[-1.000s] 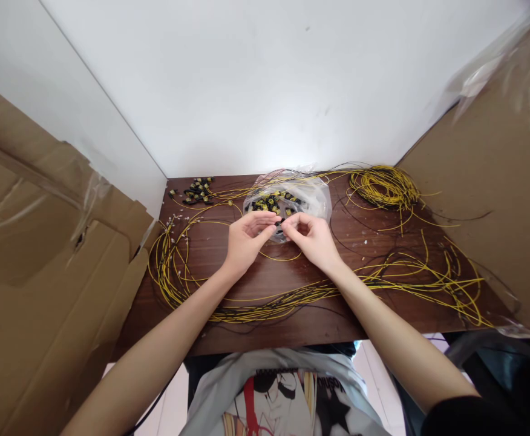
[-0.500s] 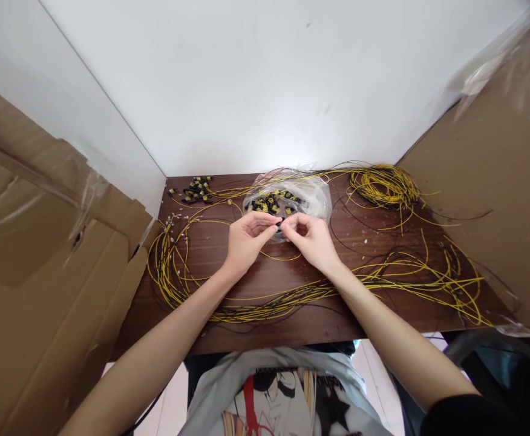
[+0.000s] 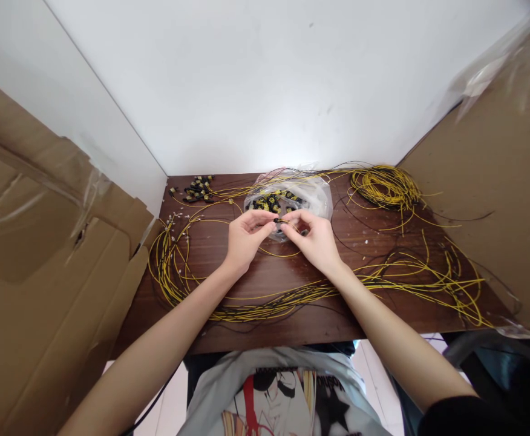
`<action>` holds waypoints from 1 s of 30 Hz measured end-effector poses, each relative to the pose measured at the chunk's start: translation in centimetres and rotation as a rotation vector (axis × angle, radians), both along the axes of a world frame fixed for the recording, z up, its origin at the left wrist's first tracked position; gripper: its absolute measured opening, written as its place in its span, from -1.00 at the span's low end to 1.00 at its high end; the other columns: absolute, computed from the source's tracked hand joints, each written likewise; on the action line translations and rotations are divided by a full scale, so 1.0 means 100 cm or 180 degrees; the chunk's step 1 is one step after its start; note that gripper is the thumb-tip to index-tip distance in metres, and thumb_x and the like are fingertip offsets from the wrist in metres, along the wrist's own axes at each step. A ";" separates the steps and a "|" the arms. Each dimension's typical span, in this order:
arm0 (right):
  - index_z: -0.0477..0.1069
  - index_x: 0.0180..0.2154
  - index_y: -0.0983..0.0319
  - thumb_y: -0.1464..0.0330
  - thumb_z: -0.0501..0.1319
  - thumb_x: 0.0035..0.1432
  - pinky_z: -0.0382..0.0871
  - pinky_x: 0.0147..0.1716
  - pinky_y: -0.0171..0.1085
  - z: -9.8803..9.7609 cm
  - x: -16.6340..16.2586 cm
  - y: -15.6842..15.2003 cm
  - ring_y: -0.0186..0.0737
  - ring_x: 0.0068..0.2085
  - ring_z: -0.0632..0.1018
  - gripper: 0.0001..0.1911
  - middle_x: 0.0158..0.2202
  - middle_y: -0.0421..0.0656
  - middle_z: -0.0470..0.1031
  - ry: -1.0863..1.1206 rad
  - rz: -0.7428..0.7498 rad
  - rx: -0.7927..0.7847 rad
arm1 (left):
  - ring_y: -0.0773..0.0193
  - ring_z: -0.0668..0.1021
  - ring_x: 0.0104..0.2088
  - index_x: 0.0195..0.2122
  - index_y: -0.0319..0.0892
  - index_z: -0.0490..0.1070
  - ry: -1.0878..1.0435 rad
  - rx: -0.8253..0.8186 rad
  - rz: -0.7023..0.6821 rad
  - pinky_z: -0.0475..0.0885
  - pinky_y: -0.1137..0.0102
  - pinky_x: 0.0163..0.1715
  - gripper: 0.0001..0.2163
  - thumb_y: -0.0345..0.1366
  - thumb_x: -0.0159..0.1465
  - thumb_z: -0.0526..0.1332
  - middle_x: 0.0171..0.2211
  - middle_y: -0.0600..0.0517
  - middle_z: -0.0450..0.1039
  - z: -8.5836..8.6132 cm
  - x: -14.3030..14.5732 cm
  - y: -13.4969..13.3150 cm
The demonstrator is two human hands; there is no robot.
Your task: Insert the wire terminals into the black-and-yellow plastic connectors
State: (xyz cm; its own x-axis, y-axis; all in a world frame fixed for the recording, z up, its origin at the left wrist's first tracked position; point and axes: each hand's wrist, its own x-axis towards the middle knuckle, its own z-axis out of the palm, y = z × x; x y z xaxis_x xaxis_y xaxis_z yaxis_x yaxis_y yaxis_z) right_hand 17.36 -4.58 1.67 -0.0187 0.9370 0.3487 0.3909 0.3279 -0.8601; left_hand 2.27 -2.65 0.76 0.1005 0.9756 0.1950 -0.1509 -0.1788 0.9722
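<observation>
My left hand (image 3: 244,241) is closed in a pinch on a small black connector piece (image 3: 276,220) above the middle of the table. Facing it, with fingertips almost touching, my right hand (image 3: 316,241) pinches a thin yellow wire (image 3: 291,224) that runs back under its fingers. The wire's end meets the black piece, but whether it sits inside cannot be made out. Just behind both hands lies a clear plastic bag (image 3: 318,192) holding several black-and-yellow connectors (image 3: 270,199).
A pile of black-and-yellow connectors (image 3: 198,189) lies at the back left. Bundled yellow and black wires (image 3: 265,312) stretch across the front of the brown table (image 3: 287,339). A wire coil (image 3: 383,186) is at the back right. Cardboard sheets (image 3: 56,254) flank the left, a white wall the back.
My right hand has shifted slightly left, bringing its fingertips nearer to my left hand. The yellow wire between the right fingers now shows, and the black piece has tilted a little.
</observation>
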 end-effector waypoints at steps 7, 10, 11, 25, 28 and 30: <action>0.44 -0.33 0.23 0.39 0.13 0.18 0.32 -0.37 -0.28 -0.002 0.003 -0.003 -0.29 -0.41 0.42 -0.89 -0.39 -0.14 0.44 -0.0792 -0.0022 0.0614 | 0.25 0.58 -0.29 -0.36 -0.26 0.52 -0.0047 -0.0190 -0.0015 0.52 0.29 -0.17 -0.82 -0.33 0.00 0.37 -0.29 -0.06 0.57 0.000 0.001 -0.001; 0.42 -0.32 0.23 0.38 0.10 0.20 0.30 -0.38 -0.29 -0.005 0.004 -0.002 -0.27 -0.40 0.42 -0.86 -0.40 -0.14 0.41 -0.1007 -0.0029 0.0733 | 0.25 0.59 -0.33 -0.37 -0.26 0.54 -0.0158 -0.0295 -0.0050 0.54 0.28 -0.20 -0.80 -0.32 -0.03 0.39 -0.31 -0.05 0.57 0.000 0.001 0.000; 0.42 -0.33 0.23 0.38 0.10 0.21 0.29 -0.38 -0.29 -0.005 0.004 -0.002 -0.28 -0.40 0.41 -0.86 -0.40 -0.14 0.41 -0.1037 -0.0037 0.0743 | 0.25 0.60 -0.34 -0.36 -0.26 0.55 -0.0172 -0.0322 -0.0061 0.55 0.28 -0.21 -0.80 -0.31 -0.03 0.39 -0.31 -0.05 0.58 0.000 0.001 0.000; 0.39 -0.41 0.25 0.41 0.12 0.15 0.26 -0.41 -0.31 -0.004 0.004 -0.002 -0.31 -0.45 0.38 -0.88 -0.44 -0.15 0.43 -0.0862 -0.0020 0.0576 | 0.20 0.59 -0.27 -0.37 -0.20 0.59 0.0248 -0.0015 -0.0090 0.52 0.29 -0.17 -0.87 -0.34 0.02 0.36 -0.33 -0.03 0.59 -0.004 0.000 -0.003; 0.39 -0.43 0.26 0.42 0.13 0.13 0.25 -0.43 -0.31 -0.001 0.002 -0.002 -0.32 -0.46 0.37 -0.88 -0.46 -0.16 0.43 -0.0810 -0.0042 0.0537 | 0.19 0.59 -0.25 -0.37 -0.20 0.59 0.0293 0.0013 -0.0114 0.49 0.27 -0.13 -0.86 -0.33 0.02 0.36 -0.32 -0.04 0.59 -0.003 0.001 -0.003; 0.40 -0.45 0.27 0.42 0.15 0.11 0.25 -0.45 -0.32 0.000 0.001 -0.002 -0.34 -0.48 0.37 -0.88 -0.48 -0.17 0.43 -0.0656 -0.0133 0.0457 | 0.20 0.58 -0.23 -0.33 -0.20 0.58 0.0315 0.0012 -0.0168 0.48 0.29 -0.13 -0.84 -0.33 0.03 0.36 -0.30 -0.04 0.58 -0.002 0.001 -0.004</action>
State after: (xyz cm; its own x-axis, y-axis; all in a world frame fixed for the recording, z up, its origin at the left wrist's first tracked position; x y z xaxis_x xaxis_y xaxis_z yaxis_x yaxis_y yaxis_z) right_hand 17.44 -4.83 1.68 -0.0656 0.8797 0.4710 0.5689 0.4208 -0.7066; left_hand 2.33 -3.03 0.58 0.1705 0.9678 0.1854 -0.0636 -0.1769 0.9822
